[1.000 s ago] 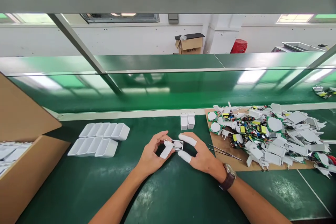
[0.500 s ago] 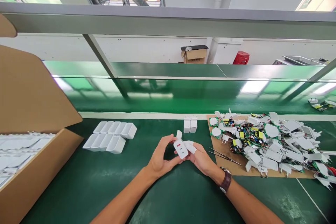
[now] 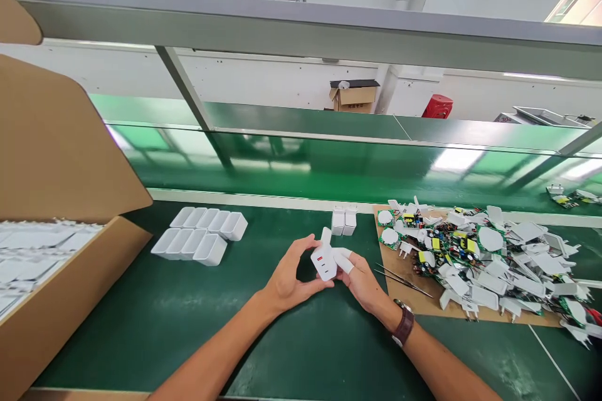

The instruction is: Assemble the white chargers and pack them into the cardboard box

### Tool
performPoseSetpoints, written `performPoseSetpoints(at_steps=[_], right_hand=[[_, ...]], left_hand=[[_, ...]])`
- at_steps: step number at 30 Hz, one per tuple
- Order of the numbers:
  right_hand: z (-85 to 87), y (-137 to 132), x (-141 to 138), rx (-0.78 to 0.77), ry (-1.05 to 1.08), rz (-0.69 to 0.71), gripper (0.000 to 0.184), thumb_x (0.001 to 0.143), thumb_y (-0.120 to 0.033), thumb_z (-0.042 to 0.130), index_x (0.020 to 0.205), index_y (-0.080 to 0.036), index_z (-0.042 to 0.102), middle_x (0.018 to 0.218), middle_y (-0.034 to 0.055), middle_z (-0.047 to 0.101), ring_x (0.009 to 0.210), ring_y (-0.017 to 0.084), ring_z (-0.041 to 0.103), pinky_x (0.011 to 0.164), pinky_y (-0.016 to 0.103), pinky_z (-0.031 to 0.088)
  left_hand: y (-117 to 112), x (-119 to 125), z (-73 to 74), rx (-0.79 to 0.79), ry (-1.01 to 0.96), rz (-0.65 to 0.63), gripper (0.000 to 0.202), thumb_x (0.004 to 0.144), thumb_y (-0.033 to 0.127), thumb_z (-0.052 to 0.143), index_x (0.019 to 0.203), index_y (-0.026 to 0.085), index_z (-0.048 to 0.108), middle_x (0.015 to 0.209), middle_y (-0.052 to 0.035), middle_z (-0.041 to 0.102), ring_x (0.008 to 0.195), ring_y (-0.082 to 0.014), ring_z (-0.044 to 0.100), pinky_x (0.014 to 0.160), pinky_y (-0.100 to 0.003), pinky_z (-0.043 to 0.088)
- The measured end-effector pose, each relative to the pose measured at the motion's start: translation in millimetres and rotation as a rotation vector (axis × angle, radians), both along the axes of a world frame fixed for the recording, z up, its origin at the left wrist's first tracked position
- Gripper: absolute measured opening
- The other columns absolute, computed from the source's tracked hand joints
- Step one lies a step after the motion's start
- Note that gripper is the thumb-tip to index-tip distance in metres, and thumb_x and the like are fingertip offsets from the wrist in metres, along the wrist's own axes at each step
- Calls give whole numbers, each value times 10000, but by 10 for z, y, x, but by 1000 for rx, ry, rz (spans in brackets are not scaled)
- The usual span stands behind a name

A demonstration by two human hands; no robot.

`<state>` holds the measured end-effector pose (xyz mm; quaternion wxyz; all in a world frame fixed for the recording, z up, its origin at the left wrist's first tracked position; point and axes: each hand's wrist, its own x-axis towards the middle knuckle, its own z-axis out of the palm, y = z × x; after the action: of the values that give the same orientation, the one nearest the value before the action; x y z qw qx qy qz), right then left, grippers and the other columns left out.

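A white charger [image 3: 324, 264] with port slots and one red slot in its face is held tilted between both hands over the green table. My left hand [image 3: 289, 276] curls round its left side, thumb along the bottom and index finger near the top left corner. My right hand [image 3: 360, 281] grips its right side, with white covers on the fingertips. From the charger's top a white flat piece [image 3: 326, 235] sticks up; how it joins is unclear. Behind the hands stand two white charger housings [image 3: 343, 222]. To the left, white open-topped housings [image 3: 192, 243] lie in two rows.
On the right, a cardboard sheet [image 3: 392, 288] carries a heap of circuit boards and white plug parts [image 3: 489, 263], with tweezers [image 3: 403, 281] at its near left. An open carton [image 3: 89, 276] of white parts stands at the left. A metal rail [image 3: 301, 25] crosses above.
The charger has turned slightly in my hands, and the white piece at its top shows larger. My hands stay in nearly the same place. The view has shifted and tilted a little.
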<state>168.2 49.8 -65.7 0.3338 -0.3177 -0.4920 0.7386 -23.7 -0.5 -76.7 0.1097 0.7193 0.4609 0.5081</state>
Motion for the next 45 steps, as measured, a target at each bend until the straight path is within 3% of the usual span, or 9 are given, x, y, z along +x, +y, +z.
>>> performPoseSetpoints(at_steps=[3,8,14,19,23,32,39,41,45], right_hand=[[-21,-7,31,280,-198,-122,332,887,-498,696,1080,-231,652,1036,65,705,947,237,669,922,428,550],[-100,-28,78,671,-456,-213,434,829,-300,718,1218,-213,546,1052,68,603,912,222,600,903,436,539],[-154,11,64,515,-371,109,985,768,-318,802,1576,-211,248,1239,108,622,866,198,615,816,397,561],[-178,26,56,472,-415,142,1044,709,-299,844,1583,-223,279,1365,124,606,1116,282,627,994,475,506],[-146,0,44,457,-457,149,1024,738,-300,813,1597,-211,262,1322,121,630,1007,252,661,926,447,538],[-38,-28,32,523,-485,153,1000,736,-237,777,1594,-215,265,1304,116,634,1063,270,656,962,457,533],[-72,-11,111,705,-546,107,1048,733,-358,856,1593,-215,274,1309,149,577,1042,295,648,910,480,566],[-37,42,179,832,-480,0,1075,713,-435,894,1577,-206,297,1356,169,536,1092,308,623,960,505,554],[26,177,304,878,-364,-357,707,932,-322,681,1546,-259,335,1456,146,467,1275,279,542,1121,498,472]], left_hand=[[7,-30,17,-136,-94,-29,919,832,542,803,1561,247,329,1272,-138,697,1139,-287,701,1032,-488,572],[58,-66,89,-263,-193,-50,210,1010,312,606,1192,243,687,1104,-82,756,1000,-201,733,906,-366,614],[64,-67,139,-220,-187,-234,189,851,281,811,998,222,708,1314,-150,708,1285,-314,641,1056,-515,552],[31,12,169,-170,-141,-262,198,838,237,811,966,228,660,1149,-133,756,1181,-299,687,990,-498,582],[1,36,195,-94,-44,-103,189,851,175,740,1004,220,638,1162,-122,713,1049,-239,714,905,-401,608],[-20,44,278,20,173,-211,169,888,124,713,1020,210,650,1192,-142,689,1067,-241,706,869,-375,617],[12,67,259,-190,231,-70,173,869,281,760,869,225,596,1183,-97,726,998,-213,740,787,-315,629],[161,-41,246,-220,230,-27,161,868,324,750,872,226,623,1186,-93,740,983,-218,748,784,-328,633],[628,-245,294,-284,209,52,196,859,403,730,860,215,675,1213,-108,743,968,-245,751,821,-396,629]])
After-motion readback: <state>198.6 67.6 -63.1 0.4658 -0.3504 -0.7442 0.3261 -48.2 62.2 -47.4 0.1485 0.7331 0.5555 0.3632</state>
